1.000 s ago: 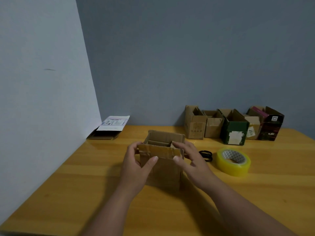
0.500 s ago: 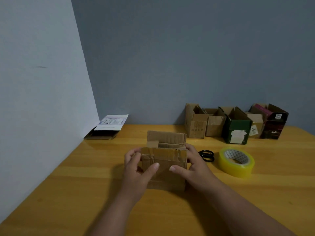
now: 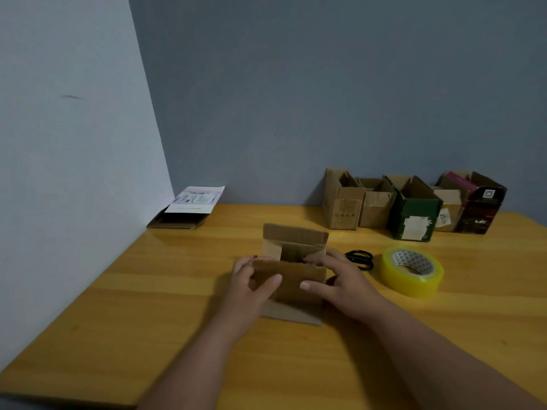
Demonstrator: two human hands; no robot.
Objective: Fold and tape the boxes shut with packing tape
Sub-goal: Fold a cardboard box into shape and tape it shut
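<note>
**A:** How far along is the box job?

**B:** Early, I'd say. One small cardboard box (image 3: 291, 279) stands on the worktop (image 3: 148, 291) in the middle, near the person, and it is the one in hand. Its far flap stands upright, the near flap is bent outward toward the person, and one inner side flap looks partly folded in. No fresh tape shows on top.

**A:** And the hands?

**B:** The left hand (image 3: 251, 287) grips the box's left side, fingers curled round the left edge and thumb pressed on the near face. The right hand (image 3: 340, 281) holds the right side the same way, fingers reaching over the right top edge and thumb on the near face. Both are wrapped round the box, neither holds anything else.

**A:** Tape ready?

**B:** The yellow roll of packing tape (image 3: 413, 270) lies flat on the worktop to the right of the box, just beyond the right hand, untouched. Black scissors (image 3: 359, 258) lie between the box and the roll.

**A:** What's left?

**B:** Nearly all of it, by my reckoning. This box's flaps need closing, then taping. A row of other boxes (image 3: 411, 205) waits at the far right against the wall, tops open. A flattened box (image 3: 185, 213) lies in the far left corner.
</note>
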